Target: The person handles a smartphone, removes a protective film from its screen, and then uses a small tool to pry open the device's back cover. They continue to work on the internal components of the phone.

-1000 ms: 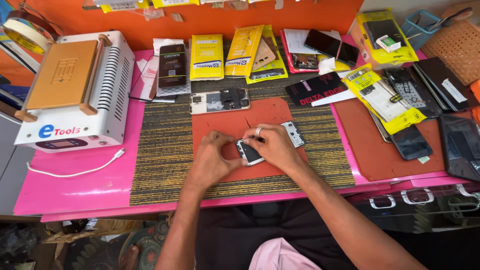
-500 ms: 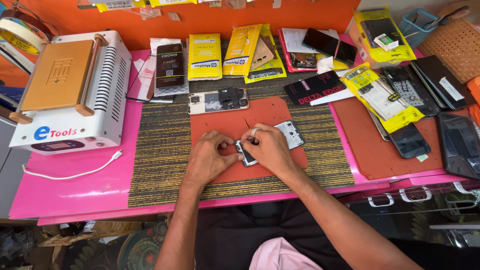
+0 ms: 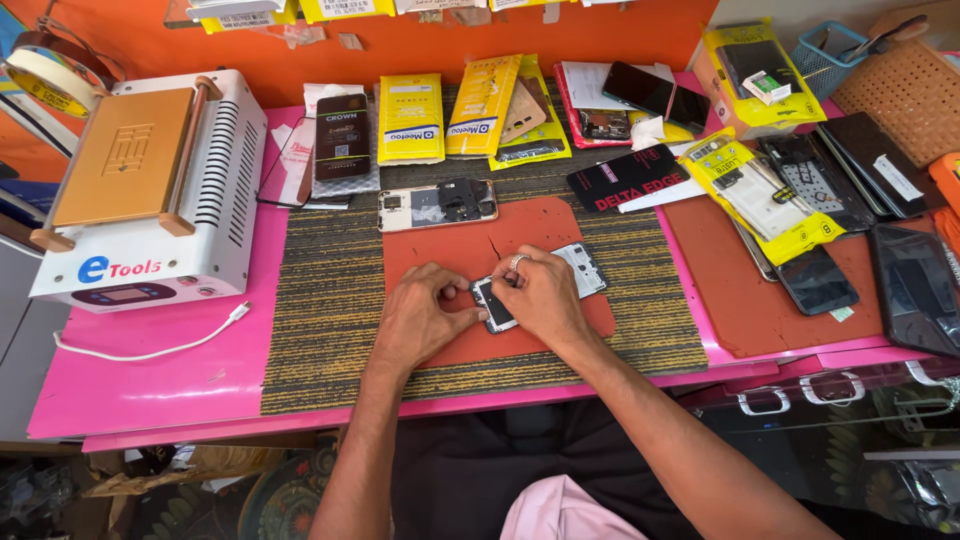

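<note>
A phone [image 3: 494, 304] with its back open lies on a red rubber mat [image 3: 440, 240] over a striped mat [image 3: 330, 300]. My left hand [image 3: 425, 315] presses on the phone's left end, fingers curled. Over its right part my right hand [image 3: 545, 295], with a ring on one finger, pinches at the top edge. The phone's far end [image 3: 583, 268] sticks out beyond my right hand. What my fingertips pinch is too small to tell.
Another opened phone frame [image 3: 438, 204] lies at the mat's far edge. A white heating machine [image 3: 150, 180] with a white cable [image 3: 150, 345] stands left. Yellow packets [image 3: 470, 115], dark phones and screens [image 3: 815, 280] crowd the back and right. Drawers [image 3: 830, 385] sit at front right.
Both hands have stayed on the phone with small finger shifts. The camera view has tilted slightly, so the bench sits a little differently in frame.
</note>
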